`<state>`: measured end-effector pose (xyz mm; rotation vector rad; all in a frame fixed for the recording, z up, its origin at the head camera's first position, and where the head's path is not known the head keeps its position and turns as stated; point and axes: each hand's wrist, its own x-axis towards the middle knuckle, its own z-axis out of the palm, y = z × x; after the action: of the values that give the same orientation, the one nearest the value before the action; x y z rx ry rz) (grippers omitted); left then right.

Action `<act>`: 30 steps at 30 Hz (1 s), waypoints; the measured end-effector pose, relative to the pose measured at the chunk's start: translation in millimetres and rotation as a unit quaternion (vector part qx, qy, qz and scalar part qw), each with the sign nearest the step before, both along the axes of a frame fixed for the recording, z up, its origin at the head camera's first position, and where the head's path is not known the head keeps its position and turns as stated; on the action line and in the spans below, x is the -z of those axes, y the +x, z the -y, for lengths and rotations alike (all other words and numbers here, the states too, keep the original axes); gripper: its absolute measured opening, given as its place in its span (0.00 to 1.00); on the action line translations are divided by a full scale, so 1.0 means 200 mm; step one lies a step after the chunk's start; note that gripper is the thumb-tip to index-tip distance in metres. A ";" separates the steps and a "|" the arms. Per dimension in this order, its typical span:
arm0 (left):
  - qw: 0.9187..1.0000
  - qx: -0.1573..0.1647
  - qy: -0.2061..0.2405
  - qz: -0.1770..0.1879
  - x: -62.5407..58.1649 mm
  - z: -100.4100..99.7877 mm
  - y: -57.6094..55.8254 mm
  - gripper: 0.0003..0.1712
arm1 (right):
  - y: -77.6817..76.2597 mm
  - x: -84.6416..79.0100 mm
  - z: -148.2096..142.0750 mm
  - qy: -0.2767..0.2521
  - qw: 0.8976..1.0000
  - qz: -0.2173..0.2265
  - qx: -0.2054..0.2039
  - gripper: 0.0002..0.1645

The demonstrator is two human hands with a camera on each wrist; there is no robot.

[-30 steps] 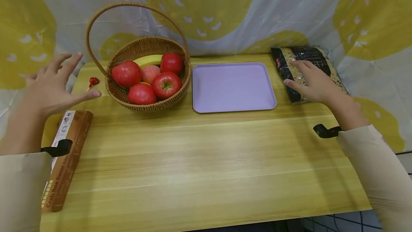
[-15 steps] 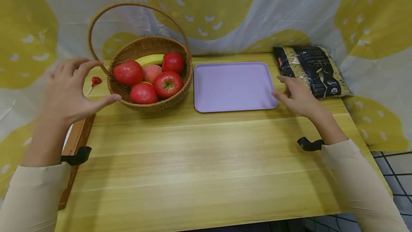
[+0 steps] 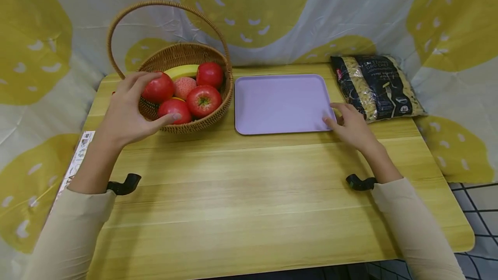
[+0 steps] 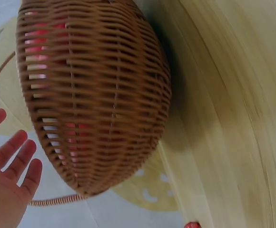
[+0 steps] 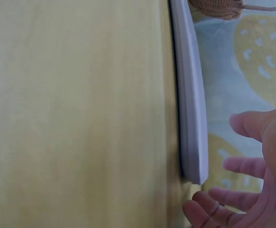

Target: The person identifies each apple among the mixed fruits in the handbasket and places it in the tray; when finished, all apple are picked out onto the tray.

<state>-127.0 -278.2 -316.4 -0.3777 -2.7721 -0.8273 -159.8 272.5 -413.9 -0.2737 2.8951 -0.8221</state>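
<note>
Head view: holding nothing in spread left hand (image 3: pixel 127 116), near round red fruit (image 3: pixel 203 101) in brown wicker basket (image 3: pixel 167 56), nor in relaxed right hand (image 3: pixel 351 128), by lilac rectangular tray (image 3: pixel 280 103) right of basket.

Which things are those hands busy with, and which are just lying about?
Seem part of the job:
basket, by the left hand
fruit in it
purple tray, by the right hand

Seem to be just lying about:
food bag, right of the tray
long box, partly hidden
small red thing
</note>
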 end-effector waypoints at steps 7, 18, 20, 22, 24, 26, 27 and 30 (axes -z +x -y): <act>1.000 0.001 -0.001 0.027 0.01 -0.08 -0.03 0.54 | 0.02 0.06 0.00 -0.022 1.000 -0.008 0.016 0.36; 0.999 0.007 0.004 0.034 0.04 -0.19 -0.07 0.54 | 0.03 0.12 0.01 -0.052 0.998 -0.027 0.029 0.30; 0.999 0.009 0.003 0.036 0.04 -0.20 -0.08 0.54 | 0.03 0.13 0.01 -0.057 0.998 -0.026 0.032 0.30; 0.999 0.012 -0.001 0.039 0.05 -0.21 -0.08 0.53 | 0.02 0.14 0.01 -0.061 0.997 -0.029 0.034 0.29; 0.999 0.018 -0.004 0.042 0.06 -0.22 -0.09 0.53 | 0.02 0.15 0.01 -0.064 0.997 -0.031 0.034 0.29; 0.999 0.027 -0.005 0.042 0.07 -0.23 -0.10 0.51 | 0.02 0.16 0.01 -0.067 0.997 -0.034 0.037 0.28; 0.999 0.031 -0.005 0.042 0.07 -0.23 -0.10 0.51 | 0.01 0.16 0.01 -0.069 0.996 -0.035 0.039 0.28; 0.998 0.042 -0.004 0.037 0.08 -0.24 -0.11 0.49 | 0.01 0.18 0.00 -0.078 0.995 -0.037 0.045 0.28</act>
<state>-149.8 -229.6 -332.5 -0.4776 -2.8457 -0.8652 -157.9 271.7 -448.9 -0.1920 2.9347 -1.0772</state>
